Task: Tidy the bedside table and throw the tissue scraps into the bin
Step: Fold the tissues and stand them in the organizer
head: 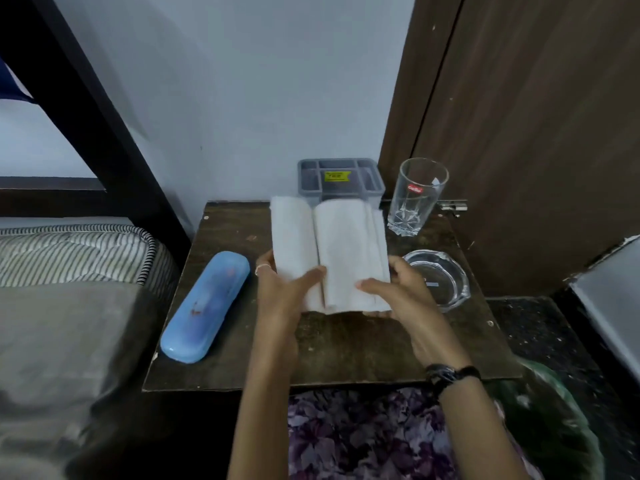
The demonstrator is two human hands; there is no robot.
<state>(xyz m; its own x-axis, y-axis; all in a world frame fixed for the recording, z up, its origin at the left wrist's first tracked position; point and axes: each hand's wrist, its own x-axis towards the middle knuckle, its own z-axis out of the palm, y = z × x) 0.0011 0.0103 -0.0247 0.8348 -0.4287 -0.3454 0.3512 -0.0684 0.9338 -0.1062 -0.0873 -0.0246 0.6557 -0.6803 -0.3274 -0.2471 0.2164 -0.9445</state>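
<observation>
Tissue (329, 251), white, part-folded, gripped at near corners by both hands (287, 289) (398, 289) above tabletop (346, 344); glass (417, 195) just right; align edges before creasing

A pale bluish wall (242, 81) is seen behind a dark wooden table (346, 348). A brown wooden door (536, 133) stands at the right. A black bed frame (86, 98) and a striped mattress (69, 251) are seen at the left, over a dark speckled floor (540, 334). The light is dim.
</observation>
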